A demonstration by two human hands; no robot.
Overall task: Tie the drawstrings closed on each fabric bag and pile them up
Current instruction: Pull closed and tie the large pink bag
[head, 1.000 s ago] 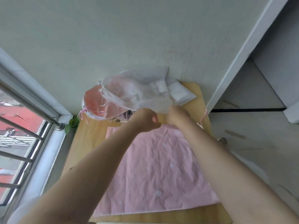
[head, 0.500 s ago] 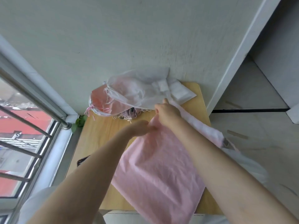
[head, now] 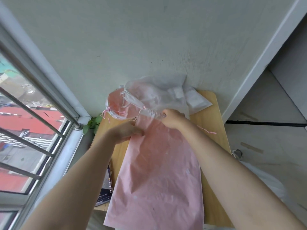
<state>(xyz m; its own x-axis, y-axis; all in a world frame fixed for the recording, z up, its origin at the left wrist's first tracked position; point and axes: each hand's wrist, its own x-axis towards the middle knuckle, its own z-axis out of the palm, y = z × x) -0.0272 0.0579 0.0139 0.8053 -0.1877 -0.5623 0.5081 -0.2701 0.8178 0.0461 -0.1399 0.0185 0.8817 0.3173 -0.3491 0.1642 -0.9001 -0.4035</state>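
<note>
A large pink fabric bag (head: 157, 176) hangs lifted over the small wooden table (head: 214, 146), its bottom edge drooping past the table's near side. My right hand (head: 172, 119) grips the gathered top hem of the bag, which is bunched into pleats there. At the left side of the bag's top, my left hand (head: 123, 132) holds the fabric; motion blur hides its fingers. A thin pink drawstring (head: 208, 131) trails to the right of my right wrist. Behind, a pile of tied translucent white and pink bags (head: 149, 98) lies against the wall.
A window with metal bars (head: 33, 130) fills the left side. Green leaves (head: 92, 123) poke up at the table's far left corner. A dark flat object (head: 105, 190) lies at the table's left edge. A white door frame (head: 259, 63) stands right.
The pink bag was lifted off the table by its top, and its hem gathered under my right hand. Both hands rose toward the pile.
</note>
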